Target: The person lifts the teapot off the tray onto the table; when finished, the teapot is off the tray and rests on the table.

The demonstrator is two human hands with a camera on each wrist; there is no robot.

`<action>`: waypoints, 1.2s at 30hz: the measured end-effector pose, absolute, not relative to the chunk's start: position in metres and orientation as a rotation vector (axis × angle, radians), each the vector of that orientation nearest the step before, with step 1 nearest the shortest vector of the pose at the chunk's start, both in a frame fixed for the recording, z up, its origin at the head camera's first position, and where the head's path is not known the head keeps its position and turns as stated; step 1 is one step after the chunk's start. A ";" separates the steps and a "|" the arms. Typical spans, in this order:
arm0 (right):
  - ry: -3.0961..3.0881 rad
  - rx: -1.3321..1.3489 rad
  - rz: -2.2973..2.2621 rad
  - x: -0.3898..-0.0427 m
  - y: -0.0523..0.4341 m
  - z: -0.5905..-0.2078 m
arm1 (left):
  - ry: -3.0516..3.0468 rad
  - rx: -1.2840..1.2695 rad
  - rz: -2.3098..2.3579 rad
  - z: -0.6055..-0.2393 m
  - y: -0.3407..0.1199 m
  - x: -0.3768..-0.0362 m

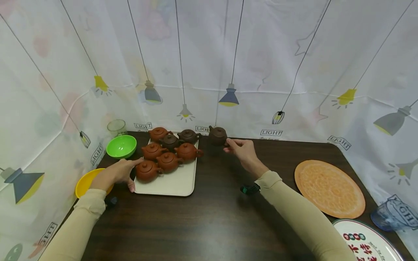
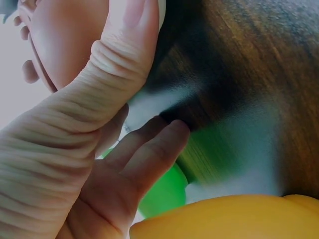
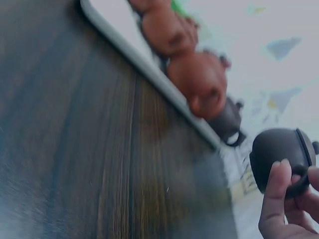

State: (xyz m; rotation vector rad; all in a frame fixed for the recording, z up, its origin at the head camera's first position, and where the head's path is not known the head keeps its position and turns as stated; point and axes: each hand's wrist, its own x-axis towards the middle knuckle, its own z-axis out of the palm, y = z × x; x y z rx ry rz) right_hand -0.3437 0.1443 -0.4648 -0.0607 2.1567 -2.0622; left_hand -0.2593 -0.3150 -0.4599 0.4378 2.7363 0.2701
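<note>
Both hands were at work on the table (image 1: 212, 217). Right hand (image 1: 243, 152) pinched the handle of a dark teapot (image 1: 217, 135), thumb and fingers (image 3: 274, 199) curled round the loop; the pot stood at the far edge, just right of the tray (image 1: 173, 183) and close to the curtain (image 1: 294, 72), and whether it touched the wood or was lifted could not be told. Left hand (image 1: 119, 172) lay with fingers spread and fairly straight against the tray's left rim, thumb along the near left corner, fingertips (image 2: 164, 144) close to the nearest pot; the left wrist view showed the thumb against the rim but was too blurred to show more. Six pots (image 1: 168, 150) sat crowded on the tray's far half, two dark and four reddish, while its near half lay bare. Just left of the tray stood a green bowl (image 1: 121, 146), with a glass (image 1: 116, 127) behind it by the curtain and a yellow bowl (image 1: 85, 183) near the left wrist at the table's left edge. Between the forearms the wood was open down to the near edge. Well to the right lay an orange mat (image 1: 330, 188), beyond it a printed plate (image 1: 365, 241) at the near right corner and a blue glass (image 1: 386, 217) at the right edge.
</note>
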 end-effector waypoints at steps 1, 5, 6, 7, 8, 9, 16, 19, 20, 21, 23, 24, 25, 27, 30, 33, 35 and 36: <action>2.164 -0.021 -2.057 -0.347 0.145 -0.468 | 2.735 0.430 0.268 -0.461 -0.315 -0.259; 2.169 0.105 -2.044 -0.358 0.144 -0.482 | 2.731 0.434 0.264 -0.463 -0.311 -0.258; 2.157 0.127 -2.049 -0.361 0.143 -0.486 | 2.727 0.430 0.269 -0.464 -0.310 -0.258; 2.146 0.146 -2.054 -0.363 0.142 -0.488 | 2.724 0.429 0.271 -0.464 -0.310 -0.259; 2.134 0.158 -2.061 -0.365 0.141 -0.491 | 2.722 0.430 0.270 -0.464 -0.310 -0.259; 2.122 0.167 -2.068 -0.366 0.140 -0.494 | 2.726 0.434 0.264 -0.465 -0.309 -0.258; 2.111 0.126 -2.057 -0.373 0.134 -0.501 | 2.721 0.420 0.230 -0.465 -0.309 -0.260; 2.150 0.049 -2.001 -0.373 0.134 -0.500 | 2.721 0.402 0.234 -0.465 -0.310 -0.262; 2.183 0.013 -1.977 -0.373 0.134 -0.499 | 2.722 0.397 0.234 -0.464 -0.310 -0.262; 2.237 -0.020 -1.954 -0.372 0.132 -0.497 | 2.728 0.399 0.230 -0.463 -0.310 -0.263; 2.417 -0.122 -1.899 -0.369 0.128 -0.494 | 2.740 0.407 0.221 -0.462 -0.311 -0.263; 2.517 -0.178 -1.874 -0.368 0.124 -0.492 | 2.747 0.413 0.217 -0.461 -0.312 -0.263; 2.615 -0.233 -1.852 -0.365 0.118 -0.489 | 2.749 0.415 0.217 -0.460 -0.312 -0.262; 2.772 -0.395 -1.782 -0.358 0.102 -0.481 | 2.754 0.418 0.216 -0.459 -0.313 -0.262; 2.806 -0.673 -1.652 -0.340 0.069 -0.466 | 2.747 0.401 0.220 -0.460 -0.314 -0.262; 2.678 -0.848 -1.519 -0.318 0.033 -0.454 | 2.732 0.383 0.219 -0.461 -0.314 -0.262; 2.583 -0.886 -1.449 -0.303 0.009 -0.452 | 2.734 0.386 0.225 -0.463 -0.314 -0.264; 2.542 -0.902 -1.411 -0.296 -0.001 -0.452 | 2.735 0.391 0.231 -0.464 -0.314 -0.264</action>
